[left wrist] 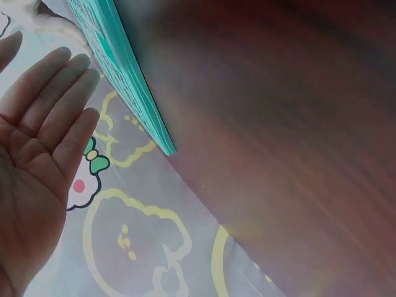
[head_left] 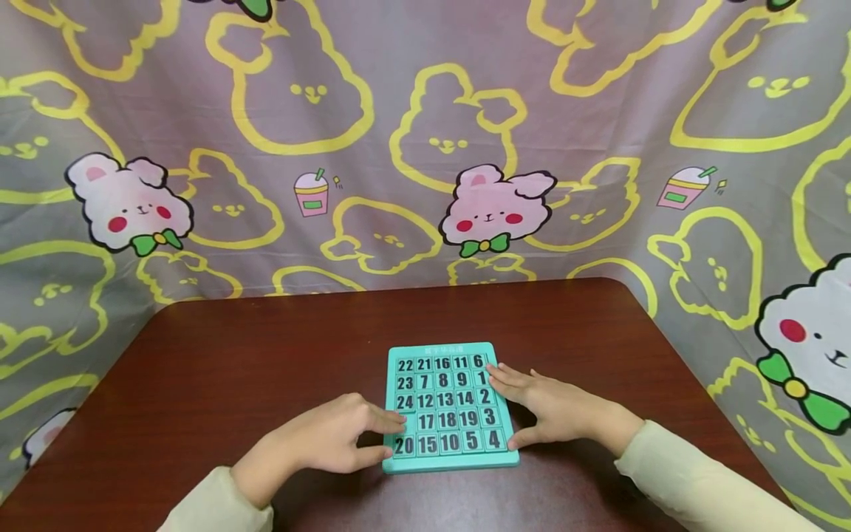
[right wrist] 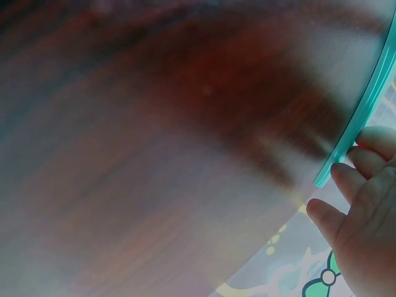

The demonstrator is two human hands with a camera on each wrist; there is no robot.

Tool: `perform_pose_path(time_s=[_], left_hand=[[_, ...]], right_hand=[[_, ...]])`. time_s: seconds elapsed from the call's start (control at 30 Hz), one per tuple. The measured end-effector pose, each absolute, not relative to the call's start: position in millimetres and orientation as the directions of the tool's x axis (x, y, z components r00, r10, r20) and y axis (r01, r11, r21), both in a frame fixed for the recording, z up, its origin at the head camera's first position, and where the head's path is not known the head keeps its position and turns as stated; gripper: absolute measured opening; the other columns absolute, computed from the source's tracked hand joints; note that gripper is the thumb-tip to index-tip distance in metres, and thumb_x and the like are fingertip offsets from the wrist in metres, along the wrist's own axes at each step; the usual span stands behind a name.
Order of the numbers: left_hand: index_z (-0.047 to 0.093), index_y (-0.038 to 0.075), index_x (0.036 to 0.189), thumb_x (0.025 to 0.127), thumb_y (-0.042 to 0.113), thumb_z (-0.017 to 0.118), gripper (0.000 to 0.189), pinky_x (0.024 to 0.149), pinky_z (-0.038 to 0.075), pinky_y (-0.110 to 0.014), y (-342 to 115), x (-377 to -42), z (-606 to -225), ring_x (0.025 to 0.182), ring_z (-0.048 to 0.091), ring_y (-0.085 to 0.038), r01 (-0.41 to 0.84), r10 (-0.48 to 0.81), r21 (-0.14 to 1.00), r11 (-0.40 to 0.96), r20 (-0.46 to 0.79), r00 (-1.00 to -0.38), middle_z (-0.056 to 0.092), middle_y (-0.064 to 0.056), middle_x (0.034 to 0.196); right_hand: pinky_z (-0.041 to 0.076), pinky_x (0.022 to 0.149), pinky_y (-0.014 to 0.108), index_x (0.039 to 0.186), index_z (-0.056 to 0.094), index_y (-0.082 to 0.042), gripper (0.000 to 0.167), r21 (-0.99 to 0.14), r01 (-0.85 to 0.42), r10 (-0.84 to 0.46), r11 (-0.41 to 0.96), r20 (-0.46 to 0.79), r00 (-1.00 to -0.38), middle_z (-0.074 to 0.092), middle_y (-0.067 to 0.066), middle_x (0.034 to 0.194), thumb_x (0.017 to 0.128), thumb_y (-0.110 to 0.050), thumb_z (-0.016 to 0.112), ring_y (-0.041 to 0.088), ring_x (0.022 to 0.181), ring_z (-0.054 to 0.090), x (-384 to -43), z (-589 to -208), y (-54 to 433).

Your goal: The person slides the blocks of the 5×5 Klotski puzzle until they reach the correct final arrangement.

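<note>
A turquoise sliding number puzzle point(head_left: 444, 465) lies flat on the table, its rows of numbered tiles facing up. The blank slot is in the fourth row at the left end, between tile 24 point(head_left: 405, 403) and tile 20 point(head_left: 404, 446). My left hand point(head_left: 335, 436) is at the puzzle's left side, fingertips reaching over the rim to that slot and thumb by tile 20. In the left wrist view its fingers are straight. Along the right rim rests my right hand point(head_left: 555, 406), fingers spread beside tiles 6 and 1, thumb near tile 4 point(head_left: 494, 440).
The puzzle stands on a dark reddish-brown wooden table point(head_left: 266, 355) with rounded far corners. A grey curtain point(head_left: 385, 170) printed with yellow outlines and white rabbits hangs behind the table and along both sides.
</note>
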State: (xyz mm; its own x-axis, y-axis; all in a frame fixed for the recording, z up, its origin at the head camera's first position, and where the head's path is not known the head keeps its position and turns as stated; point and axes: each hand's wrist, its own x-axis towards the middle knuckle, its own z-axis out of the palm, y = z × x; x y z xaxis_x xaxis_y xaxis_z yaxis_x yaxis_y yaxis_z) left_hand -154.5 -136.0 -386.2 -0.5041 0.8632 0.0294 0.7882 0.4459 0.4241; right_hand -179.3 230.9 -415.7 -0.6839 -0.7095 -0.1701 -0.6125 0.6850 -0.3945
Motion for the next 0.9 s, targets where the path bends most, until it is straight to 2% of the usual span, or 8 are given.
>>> perform_pose_path(time_s=[0.03,0.1,0.13,0.23,0.27,0.43,0.6,0.9], left_hand=[[0.071,0.007,0.123,0.093,0.020,0.065,0.033,0.076,0.056,-0.019,-135,-157,-386,0.113,0.067,-0.010,0.785,0.861,0.427,0.449,0.026,-0.507,0.069,-0.007,0.127],[0.071,0.008,0.124,0.093,0.021,0.065,0.033,0.062,0.049,-0.013,-134,-161,-386,0.086,0.071,-0.001,0.782,0.859,0.427,0.455,0.021,-0.511,0.068,-0.007,0.127],[0.071,0.008,0.124,0.093,0.021,0.065,0.033,0.060,0.046,-0.012,-133,-164,-386,0.083,0.071,-0.001,0.779,0.857,0.426,0.460,0.015,-0.514,0.068,-0.007,0.127],[0.070,0.007,0.125,0.094,0.022,0.065,0.035,0.049,0.028,-0.012,-130,-170,-387,0.050,0.052,0.006,0.758,0.847,0.441,0.481,-0.012,-0.531,0.067,-0.008,0.129],[0.070,0.007,0.125,0.094,0.022,0.065,0.035,0.048,0.027,-0.012,-129,-172,-387,0.044,0.048,0.006,0.751,0.843,0.443,0.489,-0.020,-0.537,0.067,-0.008,0.129],[0.070,0.008,0.125,0.094,0.022,0.065,0.035,0.045,0.022,-0.016,-128,-179,-391,0.033,0.035,0.005,0.719,0.817,0.445,0.534,-0.055,-0.574,0.066,-0.007,0.131],[0.070,0.009,0.125,0.094,0.023,0.065,0.035,0.046,0.022,-0.017,-130,-180,-393,0.034,0.030,0.007,0.702,0.803,0.444,0.557,-0.072,-0.591,0.066,-0.006,0.131],[0.070,0.010,0.125,0.093,0.025,0.067,0.036,0.047,0.021,-0.020,-132,-173,-396,0.041,0.041,0.002,0.698,0.800,0.453,0.554,-0.057,-0.598,0.067,-0.004,0.130]], right_hand=[[0.023,0.115,0.067,0.156,0.031,-0.008,0.101,-0.394,-0.612,-0.709,0.685,-0.170,-0.684,0.015,0.005,0.168,0.081,-0.067,0.066,0.031,0.154,0.018,-179,-416,231],[0.023,0.115,0.067,0.156,0.031,-0.008,0.101,-0.392,-0.611,-0.707,0.687,-0.171,-0.686,0.015,0.005,0.168,0.081,-0.066,0.066,0.031,0.154,0.018,-179,-416,231],[0.023,0.115,0.067,0.156,0.031,-0.008,0.101,-0.390,-0.611,-0.707,0.689,-0.171,-0.687,0.015,0.005,0.168,0.081,-0.066,0.066,0.031,0.154,0.018,-179,-416,231],[0.023,0.115,0.067,0.156,0.031,-0.009,0.100,-0.388,-0.608,-0.703,0.692,-0.174,-0.689,0.015,0.005,0.168,0.081,-0.065,0.067,0.031,0.154,0.018,-179,-416,231],[0.023,0.115,0.067,0.156,0.031,-0.009,0.100,-0.387,-0.608,-0.702,0.694,-0.174,-0.690,0.015,0.004,0.168,0.081,-0.065,0.067,0.031,0.154,0.018,-179,-416,231],[0.023,0.115,0.067,0.156,0.032,-0.009,0.100,-0.387,-0.607,-0.702,0.694,-0.176,-0.691,0.015,0.004,0.168,0.081,-0.065,0.067,0.030,0.154,0.018,-179,-415,230],[0.023,0.115,0.066,0.156,0.031,-0.009,0.100,-0.383,-0.613,-0.705,0.692,-0.173,-0.688,0.015,0.004,0.168,0.081,-0.065,0.067,0.031,0.154,0.018,-179,-416,229],[0.022,0.115,0.067,0.156,0.031,-0.009,0.100,-0.391,-0.602,-0.699,0.696,-0.178,-0.693,0.015,0.004,0.168,0.081,-0.064,0.068,0.031,0.154,0.018,-178,-415,230]])
